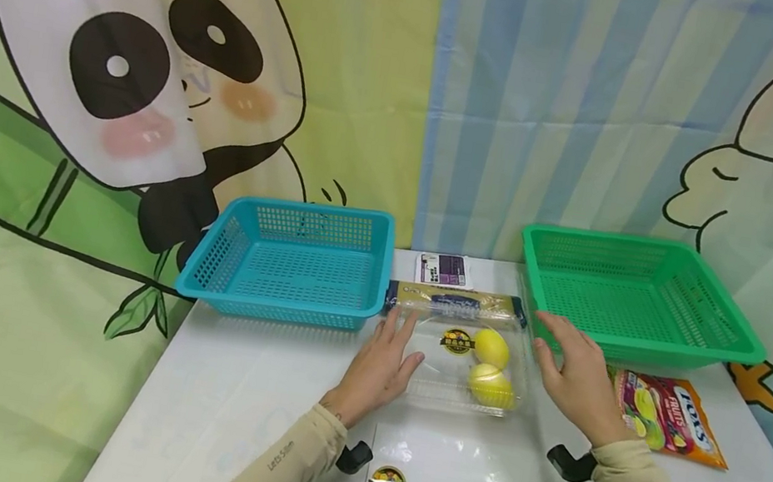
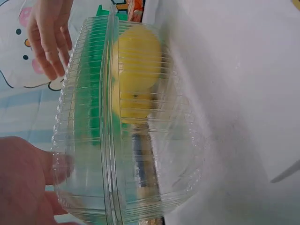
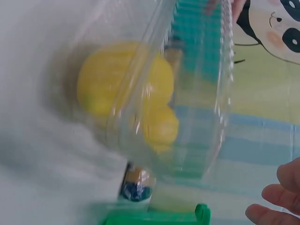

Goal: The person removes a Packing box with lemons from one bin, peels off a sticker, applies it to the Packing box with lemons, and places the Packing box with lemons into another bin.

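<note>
A closed clear plastic clamshell box (image 1: 430, 370) stands on the white table with two yellow lemons (image 1: 492, 386) inside, toward its right end. A dark round-centred label (image 1: 457, 341) is on its lid. My left hand (image 1: 377, 366) is at the box's left side, fingers extended; in the left wrist view its fingertips (image 2: 61, 168) overlap the ribbed lid wall. To the right of the box, my right hand (image 1: 579, 377) hovers apart from it with fingers spread and holding nothing. The right wrist view shows the lemons (image 3: 117, 84) blurred through the plastic.
Behind the box lies a gold and blue packet (image 1: 456, 301), with a printed card (image 1: 444, 270) beyond. A blue basket (image 1: 299, 316) stands left, a green basket (image 1: 642, 349) right. An orange candy bag (image 1: 677, 418) lies right. In front is a clear labelled sheet or bag (image 1: 464, 472).
</note>
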Action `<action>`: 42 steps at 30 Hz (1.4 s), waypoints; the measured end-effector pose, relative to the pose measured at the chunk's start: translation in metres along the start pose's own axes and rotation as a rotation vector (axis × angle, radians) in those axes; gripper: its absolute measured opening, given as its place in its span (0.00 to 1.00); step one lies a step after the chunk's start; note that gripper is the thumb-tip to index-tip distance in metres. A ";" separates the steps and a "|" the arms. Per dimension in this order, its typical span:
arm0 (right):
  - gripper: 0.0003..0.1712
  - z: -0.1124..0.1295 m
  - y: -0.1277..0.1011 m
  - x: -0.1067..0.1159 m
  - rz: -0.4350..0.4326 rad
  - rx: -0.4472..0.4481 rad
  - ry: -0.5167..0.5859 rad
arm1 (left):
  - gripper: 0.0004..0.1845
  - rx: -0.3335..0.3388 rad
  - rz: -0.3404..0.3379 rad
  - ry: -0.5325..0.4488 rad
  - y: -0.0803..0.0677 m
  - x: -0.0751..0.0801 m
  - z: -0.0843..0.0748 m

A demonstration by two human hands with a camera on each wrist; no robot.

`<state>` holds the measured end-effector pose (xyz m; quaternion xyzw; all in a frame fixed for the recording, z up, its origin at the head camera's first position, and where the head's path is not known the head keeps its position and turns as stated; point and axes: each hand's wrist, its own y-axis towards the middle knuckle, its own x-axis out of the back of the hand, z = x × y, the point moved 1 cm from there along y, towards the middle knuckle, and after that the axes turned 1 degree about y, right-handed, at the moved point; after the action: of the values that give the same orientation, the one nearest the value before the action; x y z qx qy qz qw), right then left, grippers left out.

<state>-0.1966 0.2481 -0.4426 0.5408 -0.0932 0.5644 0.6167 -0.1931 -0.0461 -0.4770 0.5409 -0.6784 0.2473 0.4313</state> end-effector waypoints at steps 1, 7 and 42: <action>0.24 -0.003 0.000 0.002 -0.009 0.005 -0.004 | 0.34 0.009 0.009 -0.009 -0.001 -0.001 0.000; 0.24 -0.023 -0.002 0.012 -0.017 -0.009 -0.050 | 0.33 0.049 0.035 -0.059 -0.002 -0.006 0.002; 0.23 -0.118 -0.016 0.053 0.240 -0.147 -0.243 | 0.34 0.195 0.073 -0.753 -0.008 -0.009 0.032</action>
<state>-0.2243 0.3739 -0.4599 0.5434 -0.2718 0.5560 0.5672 -0.1948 -0.0695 -0.5024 0.6078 -0.7814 0.1101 0.0894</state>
